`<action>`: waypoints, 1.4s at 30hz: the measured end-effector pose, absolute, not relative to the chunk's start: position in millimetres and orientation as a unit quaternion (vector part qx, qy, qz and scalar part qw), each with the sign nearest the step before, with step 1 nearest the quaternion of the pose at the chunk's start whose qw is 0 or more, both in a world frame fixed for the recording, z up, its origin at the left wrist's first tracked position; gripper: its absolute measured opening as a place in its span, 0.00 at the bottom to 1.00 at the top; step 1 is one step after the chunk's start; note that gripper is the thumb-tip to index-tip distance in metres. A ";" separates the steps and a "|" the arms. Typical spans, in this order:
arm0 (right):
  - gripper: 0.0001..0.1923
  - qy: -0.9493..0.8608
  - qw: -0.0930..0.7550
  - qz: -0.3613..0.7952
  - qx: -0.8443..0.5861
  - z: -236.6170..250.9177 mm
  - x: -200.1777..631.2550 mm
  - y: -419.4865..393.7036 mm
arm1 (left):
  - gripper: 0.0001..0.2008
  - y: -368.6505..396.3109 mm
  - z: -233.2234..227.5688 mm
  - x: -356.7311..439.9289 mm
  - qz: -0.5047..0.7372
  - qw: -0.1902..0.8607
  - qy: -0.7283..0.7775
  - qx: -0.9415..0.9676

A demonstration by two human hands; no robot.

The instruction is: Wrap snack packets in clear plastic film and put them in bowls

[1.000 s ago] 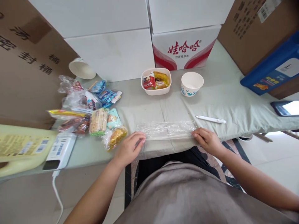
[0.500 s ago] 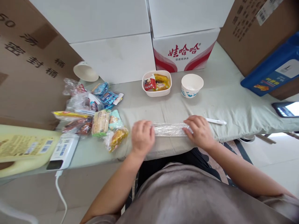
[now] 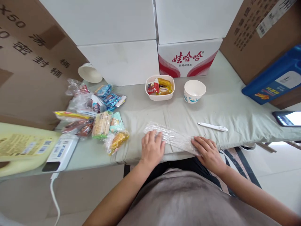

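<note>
A folded strip of clear, crinkled plastic film (image 3: 174, 135) lies slantwise near the front edge of the cloth-covered table (image 3: 141, 114). On its left part rest the fingers of my left hand (image 3: 152, 148), stretched out and slightly apart. At the lower right end of the film, my right hand (image 3: 208, 153) lies with its fingers extended, pressing on it; its thumb is hidden. Just beyond my right hand is a white pen-like cutter (image 3: 213, 126). Farther back stand a white tray (image 3: 160, 98) of wrapped snacks and a patterned paper bowl (image 3: 193, 96).
Packaged snacks (image 3: 101, 124) are heaped on the left, beside a white power bank (image 3: 61, 152) with a cable and a yellow jug (image 3: 25, 147). White cartons (image 3: 117, 62) line the back. A blue jug (image 3: 270, 84) and a phone (image 3: 288, 118) are on the right.
The film has turned slantwise, its right end nearer me. Both hands have moved closer to my body, and their curled fingers have straightened. The cutter now shows whole.
</note>
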State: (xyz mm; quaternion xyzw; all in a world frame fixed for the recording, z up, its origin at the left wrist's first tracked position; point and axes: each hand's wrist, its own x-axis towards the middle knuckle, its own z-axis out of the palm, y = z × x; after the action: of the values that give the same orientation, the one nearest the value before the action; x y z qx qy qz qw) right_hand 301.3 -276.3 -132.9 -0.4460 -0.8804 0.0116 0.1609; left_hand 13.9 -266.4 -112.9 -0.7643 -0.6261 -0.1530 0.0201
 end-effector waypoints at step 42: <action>0.17 -0.778 0.155 0.064 -0.605 -88.9 218.0 -164.7 | 0.10 -190.0 -123.4 33.4 -0.249 -0.080 -0.505 -0.822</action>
State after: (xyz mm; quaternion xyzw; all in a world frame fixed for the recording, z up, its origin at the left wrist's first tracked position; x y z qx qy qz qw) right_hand 218.0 -164.7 -88.9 -0.6051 -0.7783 0.0640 0.1552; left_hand 33.4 -190.0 -123.4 -0.8224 -0.5052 -0.2489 -0.0802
